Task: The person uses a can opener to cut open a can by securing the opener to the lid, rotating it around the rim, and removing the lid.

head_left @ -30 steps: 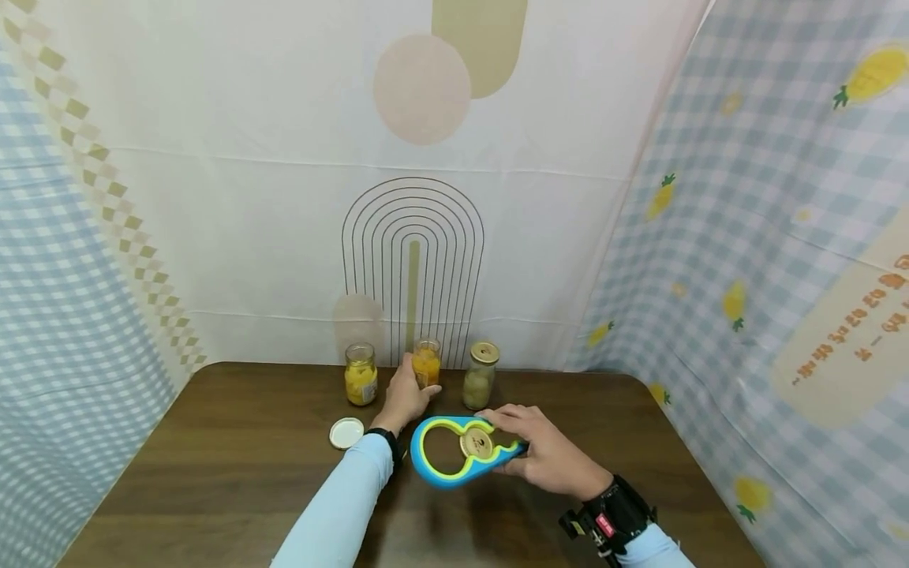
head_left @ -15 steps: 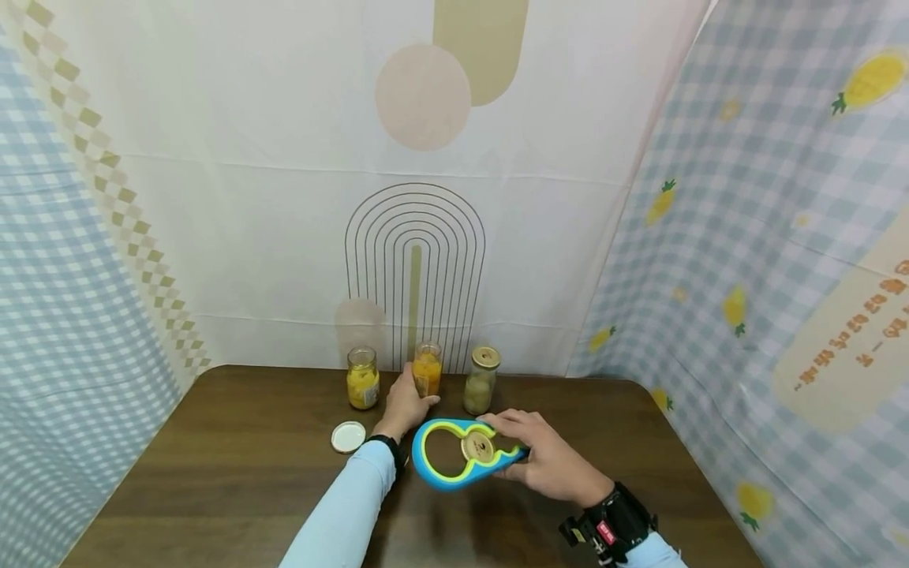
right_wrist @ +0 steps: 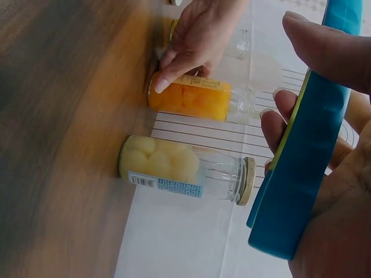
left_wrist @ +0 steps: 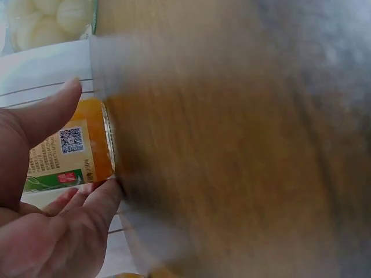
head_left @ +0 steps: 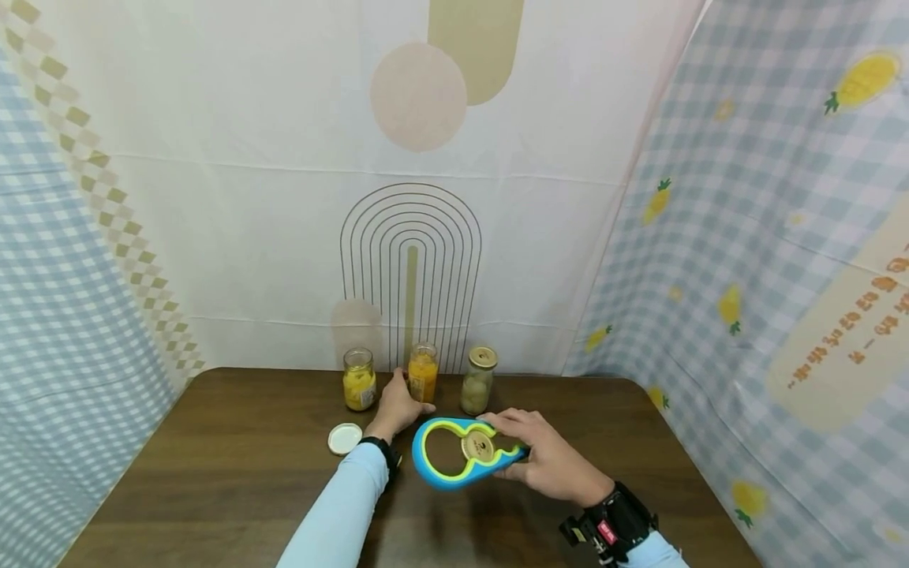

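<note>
My left hand (head_left: 398, 406) is beside an uncapped glass jar of orange fruit (head_left: 423, 377) at the back of the table. Its thumb (left_wrist: 55, 110) stands out straight at one side of the jar, and the fingers are at the other, spread loosely near the base. My right hand (head_left: 536, 454) grips the handle end of a blue and yellow-green jar opener (head_left: 426, 465) above the table. A gold lid (head_left: 478, 446) sits between the opener's toothed inner edges. In the right wrist view the opener (right_wrist: 301, 168) appears edge-on between thumb and fingers.
An uncapped jar of yellow fruit (head_left: 360, 383) stands left of the orange one. To the right is a jar of pale round fruit (head_left: 476, 386) with its gold lid on. A white lid (head_left: 345, 439) lies on the brown table (head_left: 213, 473); a cloth backdrop (head_left: 284, 237) hangs behind.
My left hand has loosened from the orange fruit jar and drawn slightly back to the left, its thumb coming off the jar's side. The right hand keeps the jar opener nearly still.
</note>
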The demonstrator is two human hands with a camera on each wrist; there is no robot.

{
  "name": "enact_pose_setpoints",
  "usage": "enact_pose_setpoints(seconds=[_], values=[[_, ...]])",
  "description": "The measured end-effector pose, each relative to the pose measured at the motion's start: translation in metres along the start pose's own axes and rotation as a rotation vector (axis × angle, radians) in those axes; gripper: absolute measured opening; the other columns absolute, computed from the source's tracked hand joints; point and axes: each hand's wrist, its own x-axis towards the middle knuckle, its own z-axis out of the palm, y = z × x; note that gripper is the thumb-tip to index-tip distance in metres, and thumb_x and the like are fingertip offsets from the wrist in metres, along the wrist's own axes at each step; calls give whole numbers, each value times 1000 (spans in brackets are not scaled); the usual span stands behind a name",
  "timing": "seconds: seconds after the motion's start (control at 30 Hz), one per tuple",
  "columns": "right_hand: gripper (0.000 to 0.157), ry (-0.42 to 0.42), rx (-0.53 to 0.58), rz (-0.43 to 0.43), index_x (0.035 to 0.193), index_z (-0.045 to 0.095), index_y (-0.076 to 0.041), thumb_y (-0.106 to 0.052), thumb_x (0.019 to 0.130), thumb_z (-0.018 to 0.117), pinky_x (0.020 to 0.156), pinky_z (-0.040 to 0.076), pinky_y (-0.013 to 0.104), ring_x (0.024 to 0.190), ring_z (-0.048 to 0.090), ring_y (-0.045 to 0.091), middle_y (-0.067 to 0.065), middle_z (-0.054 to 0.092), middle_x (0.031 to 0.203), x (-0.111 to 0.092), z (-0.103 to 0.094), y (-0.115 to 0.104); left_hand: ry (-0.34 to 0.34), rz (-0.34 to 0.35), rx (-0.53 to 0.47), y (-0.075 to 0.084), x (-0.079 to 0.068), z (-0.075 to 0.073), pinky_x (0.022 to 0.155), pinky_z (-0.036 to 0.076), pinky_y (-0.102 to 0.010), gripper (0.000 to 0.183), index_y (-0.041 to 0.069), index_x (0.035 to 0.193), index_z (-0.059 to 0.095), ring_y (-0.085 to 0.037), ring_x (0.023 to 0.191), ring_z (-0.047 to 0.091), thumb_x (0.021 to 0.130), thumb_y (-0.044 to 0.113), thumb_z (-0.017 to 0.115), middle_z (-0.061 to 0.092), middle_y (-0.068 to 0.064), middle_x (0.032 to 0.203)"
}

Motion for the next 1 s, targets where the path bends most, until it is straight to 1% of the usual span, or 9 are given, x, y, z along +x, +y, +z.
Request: enact_pose_setpoints(seconds=[0.1, 0.23, 0.37, 0.5, 0.57, 0.67, 0.83, 0.9, 1.0], values=[[82, -6, 3, 0, 156, 49, -48, -27, 87, 90, 101, 43, 45, 126, 54, 16, -19, 63, 140, 0, 0, 0, -25, 18, 9, 0, -2, 2, 119, 46, -61, 105, -6, 162, 28, -49, 144, 51, 84, 20, 93, 47, -33, 157], [83, -10, 5, 6, 155, 49, -49, -25, 87, 90, 102, 44, 45, 127, 53, 15, -22, 62, 140, 2, 0, 0, -57, 22, 29, 3, -8, 2, 122, 42, -63, 112, -8, 166, 18, -53, 150, 43, 86, 21, 91, 34, -38, 165], [84, -7, 7, 18, 155, 48, -51, -24, 87, 90, 102, 44, 46, 127, 51, 14, -23, 61, 140, 4, -2, 1, -97, -17, 42, 8, -14, -5, 125, 37, -64, 116, -10, 167, 8, -55, 156, 33, 91, 27, 87, 22, -41, 169], [83, -8, 1, 13, 155, 49, -49, -24, 87, 90, 101, 44, 45, 127, 52, 15, -20, 62, 142, 4, -4, 1, -139, -79, 79, 17, -27, -16, 126, 37, -64, 117, -14, 165, 5, -56, 156, 33, 94, 34, 84, 24, -43, 167], [82, -7, -6, 9, 155, 50, -48, -24, 87, 90, 100, 44, 44, 126, 53, 15, -20, 62, 142, 3, -4, 0, -149, -95, 119, 23, -37, -22, 124, 40, -64, 115, -16, 165, 6, -56, 154, 38, 95, 36, 82, 29, -43, 165], [83, -3, -10, 24, 154, 50, -50, -24, 87, 90, 101, 45, 43, 126, 52, 14, -22, 62, 141, 2, -5, -1, -154, -91, 180, 31, -54, -31, 121, 43, -65, 115, -16, 164, 13, -56, 149, 44, 93, 42, 82, 36, -42, 163], [83, 11, -35, 7, 154, 50, -48, -24, 85, 91, 101, 45, 44, 127, 52, 15, -21, 62, 142, 2, -7, -5, -149, -11, 243, 44, -91, -48, 119, 44, -66, 110, -14, 161, 28, -55, 147, 47, 91, 50, 84, 44, -39, 160], [82, 19, -52, -20, 155, 51, -46, -26, 86, 91, 101, 45, 44, 128, 54, 14, -19, 62, 143, 2, -8, -7, -151, 29, 253, 47, -107, -56, 116, 47, -65, 105, -13, 159, 35, -53, 145, 51, 91, 50, 83, 49, -38, 157], [81, 30, -75, -51, 155, 51, -44, -29, 86, 90, 101, 46, 44, 129, 55, 14, -18, 62, 145, 1, -10, -10, -166, 95, 254, 48, -130, -65, 111, 51, -65, 93, -14, 154, 45, -52, 139, 57, 92, 42, 85, 56, -37, 150]])
